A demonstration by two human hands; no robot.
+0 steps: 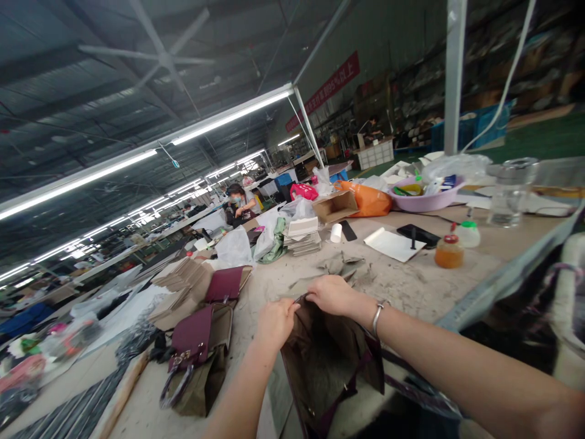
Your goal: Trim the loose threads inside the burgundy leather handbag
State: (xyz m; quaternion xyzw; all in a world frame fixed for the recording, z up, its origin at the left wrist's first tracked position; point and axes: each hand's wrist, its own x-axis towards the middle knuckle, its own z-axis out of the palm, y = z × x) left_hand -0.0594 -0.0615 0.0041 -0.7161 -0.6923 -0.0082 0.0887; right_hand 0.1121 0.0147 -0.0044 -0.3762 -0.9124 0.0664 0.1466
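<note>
Both hands, left hand [275,322] and right hand [336,295], grip the top edge of a dark brown fabric bag [329,360] on the dusty grey counter [411,286], beside maroon handbags [196,347].

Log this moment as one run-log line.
left hand: grip on brown bag rim | right hand: grip on same rim | bag: mouth open, at workbench edge | nearby: burgundy handbag

The single view comes from a camera worn on the person's head, facing forward and down across a long dusty grey worktable [411,286]. It is close: the left hand [275,322], the right hand [336,294] and the dark brown fabric bag [329,360] they pinch fill the lower middle. The frame is rolled, so long white ceiling strip lights [228,119] slant far beyond the hands.
</note>
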